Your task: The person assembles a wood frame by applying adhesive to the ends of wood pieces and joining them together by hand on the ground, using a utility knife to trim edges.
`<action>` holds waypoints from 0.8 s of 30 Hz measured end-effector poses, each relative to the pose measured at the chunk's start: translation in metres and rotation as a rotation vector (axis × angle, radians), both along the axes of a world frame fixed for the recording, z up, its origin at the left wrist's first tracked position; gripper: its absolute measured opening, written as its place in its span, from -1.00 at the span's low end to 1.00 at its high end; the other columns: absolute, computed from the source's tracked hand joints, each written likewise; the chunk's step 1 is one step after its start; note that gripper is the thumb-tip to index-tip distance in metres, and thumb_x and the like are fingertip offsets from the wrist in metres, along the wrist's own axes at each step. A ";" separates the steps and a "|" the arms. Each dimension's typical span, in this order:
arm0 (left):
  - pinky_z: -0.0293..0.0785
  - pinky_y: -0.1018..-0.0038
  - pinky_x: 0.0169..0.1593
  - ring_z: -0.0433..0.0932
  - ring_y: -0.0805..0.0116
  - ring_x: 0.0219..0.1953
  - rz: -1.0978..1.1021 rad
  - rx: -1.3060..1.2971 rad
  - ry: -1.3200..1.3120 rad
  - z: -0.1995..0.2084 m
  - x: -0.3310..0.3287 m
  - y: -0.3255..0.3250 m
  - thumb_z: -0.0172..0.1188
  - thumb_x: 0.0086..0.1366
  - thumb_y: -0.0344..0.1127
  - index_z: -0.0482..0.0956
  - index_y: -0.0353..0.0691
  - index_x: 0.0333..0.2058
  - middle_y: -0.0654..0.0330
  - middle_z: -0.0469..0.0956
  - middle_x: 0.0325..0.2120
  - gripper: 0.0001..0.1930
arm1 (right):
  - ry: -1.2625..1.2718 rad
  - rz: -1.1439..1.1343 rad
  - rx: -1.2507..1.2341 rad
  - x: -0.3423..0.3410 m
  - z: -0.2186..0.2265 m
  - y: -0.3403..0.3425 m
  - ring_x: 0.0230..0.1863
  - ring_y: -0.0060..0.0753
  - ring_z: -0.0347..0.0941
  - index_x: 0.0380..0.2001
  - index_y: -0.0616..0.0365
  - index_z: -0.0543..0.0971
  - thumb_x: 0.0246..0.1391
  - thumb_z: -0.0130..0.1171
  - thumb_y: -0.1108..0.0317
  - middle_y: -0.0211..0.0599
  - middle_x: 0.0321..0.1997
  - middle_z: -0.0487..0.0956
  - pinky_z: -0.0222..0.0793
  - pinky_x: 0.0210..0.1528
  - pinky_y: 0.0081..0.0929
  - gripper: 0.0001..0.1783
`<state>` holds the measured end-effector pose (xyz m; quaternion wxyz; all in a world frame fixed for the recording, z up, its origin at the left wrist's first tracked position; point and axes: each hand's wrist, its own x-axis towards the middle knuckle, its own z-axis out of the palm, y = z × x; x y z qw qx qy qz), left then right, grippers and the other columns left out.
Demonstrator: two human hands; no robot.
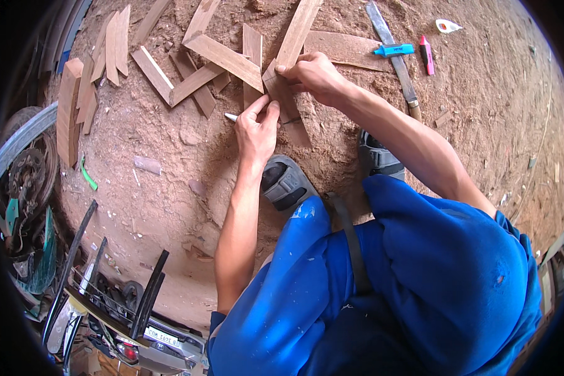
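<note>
My left hand (257,133) is closed, thumb and forefinger pinched at the left edge of a short dark wooden slat (287,106). From the outer side of that hand juts the end of a white pen-like stick (231,117); its other end is hidden. My right hand (316,76) grips the upper part of the same slat, its thumb beside the lower end of a long, lighter slat (299,31). A dark line crosses the short slat near its lower end. Another slat (225,61) lies slantwise, its end close to my left fingertips.
Several cut slats (116,47) lie at the upper left on dusty ground. To the right are a long knife (400,75), a blue marker (393,50), a pink marker (427,55) and a small white bottle (447,26). A motorcycle (163,341) stands at the lower left.
</note>
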<state>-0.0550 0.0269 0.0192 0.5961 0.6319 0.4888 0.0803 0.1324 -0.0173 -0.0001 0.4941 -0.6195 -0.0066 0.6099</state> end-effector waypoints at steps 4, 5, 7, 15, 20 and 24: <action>0.47 0.52 -0.39 0.55 0.55 -0.50 0.053 -0.001 -0.029 -0.001 -0.001 -0.002 0.31 0.38 -0.20 0.61 -0.52 0.04 0.18 0.66 -0.50 -0.55 | 0.011 0.014 0.014 0.001 0.001 -0.001 -0.11 -0.17 0.66 -0.12 0.50 0.65 0.15 0.40 0.32 0.07 -0.11 0.69 0.67 -0.07 -0.25 -0.61; 0.48 0.53 -0.39 0.56 0.55 -0.50 0.039 0.016 -0.015 -0.003 -0.002 -0.001 0.31 0.38 -0.20 0.61 -0.51 0.05 0.19 0.66 -0.49 -0.55 | 0.008 0.025 0.011 0.002 0.003 -0.002 -0.11 -0.18 0.66 -0.12 0.50 0.65 0.15 0.41 0.31 0.07 -0.11 0.69 0.68 -0.06 -0.26 -0.60; 0.49 0.55 -0.38 0.57 0.56 -0.48 0.009 0.049 0.013 -0.003 -0.003 0.003 0.31 0.38 -0.20 0.61 -0.50 0.07 0.19 0.68 -0.47 -0.55 | 0.012 0.041 0.020 0.004 0.004 -0.003 -0.11 -0.19 0.66 -0.12 0.49 0.65 0.13 0.42 0.31 0.06 -0.10 0.68 0.69 -0.04 -0.27 -0.59; 0.51 0.60 -0.38 0.56 0.60 -0.47 0.071 -0.180 -0.127 0.002 -0.003 0.015 0.27 0.43 -0.24 0.65 -0.43 -0.12 0.29 0.64 -0.44 -0.71 | 0.005 0.069 0.094 0.005 0.016 -0.004 -0.09 -0.25 0.64 -0.14 0.43 0.68 0.09 0.46 0.36 -0.05 -0.11 0.69 0.71 -0.03 -0.28 -0.65; 0.53 0.62 -0.33 0.54 0.62 -0.37 0.252 -0.341 -0.198 0.009 0.006 0.022 0.26 0.46 -0.22 0.61 -0.33 -0.12 0.28 0.62 -0.31 -0.74 | -0.053 0.082 0.086 0.008 0.020 -0.006 -0.16 -0.30 0.63 -0.31 0.37 0.63 0.12 0.46 0.34 -0.10 -0.22 0.66 0.67 -0.12 -0.37 -0.72; 0.51 0.63 -0.33 0.55 0.65 -0.34 0.126 -0.259 -0.110 0.012 0.017 0.028 0.32 0.42 -0.20 0.65 -0.31 -0.12 0.31 0.67 -0.29 -0.73 | -0.062 0.087 0.093 0.006 0.015 -0.009 -0.21 -0.38 0.62 -0.38 0.35 0.60 0.16 0.44 0.33 -0.14 -0.25 0.64 0.62 -0.13 -0.42 -0.72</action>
